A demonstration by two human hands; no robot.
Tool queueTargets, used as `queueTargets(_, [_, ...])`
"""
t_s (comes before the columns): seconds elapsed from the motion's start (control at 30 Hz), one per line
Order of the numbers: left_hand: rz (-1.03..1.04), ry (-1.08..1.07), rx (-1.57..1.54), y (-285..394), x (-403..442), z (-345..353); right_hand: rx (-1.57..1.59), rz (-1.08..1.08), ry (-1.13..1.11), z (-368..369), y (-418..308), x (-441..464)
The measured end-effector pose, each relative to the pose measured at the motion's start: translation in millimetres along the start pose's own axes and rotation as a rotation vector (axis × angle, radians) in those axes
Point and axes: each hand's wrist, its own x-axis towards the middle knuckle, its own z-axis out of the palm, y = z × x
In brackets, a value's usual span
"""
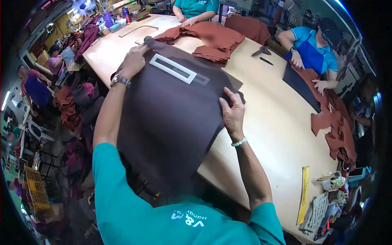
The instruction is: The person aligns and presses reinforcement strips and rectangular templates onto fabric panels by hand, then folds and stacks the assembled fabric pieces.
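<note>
A large dark brown sheet of leather or cloth (171, 122) spreads in front of me, partly on the table and hanging over its near edge. My left hand (134, 61) grips its far left edge, beside a curled part, with the fingertips partly hidden. At the right edge my right hand (233, 112) holds the sheet between thumb and fingers. On top of the sheet, between my hands, lies a white rectangular frame (163, 67) with a long slot. A darker rectangular mark shows just right of it.
Rust-brown pieces (218, 34) are piled at the table's far side. A co-worker in blue (312, 49) handles rust and dark pieces at right; another person's hands (190, 20) rest at the far edge. A yellow ruler (303, 194) and tools lie near right on the table (269, 163).
</note>
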Motion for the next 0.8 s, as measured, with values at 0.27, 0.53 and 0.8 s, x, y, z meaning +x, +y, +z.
queueTargets(0.27, [-0.051, -0.196, 0.064, 13, 27, 120, -0.241, 0.043, 0.006, 4, 52, 33])
queueTargets(0.53, [-0.113, -0.337, 0.102, 29, 26, 151, -0.245, 0.178, -0.003, 2, 81, 41])
queueTargets(0.8, [-0.118, -0.017, -0.093, 79, 28, 145, -0.275, 0.179, -0.017, 7, 74, 38])
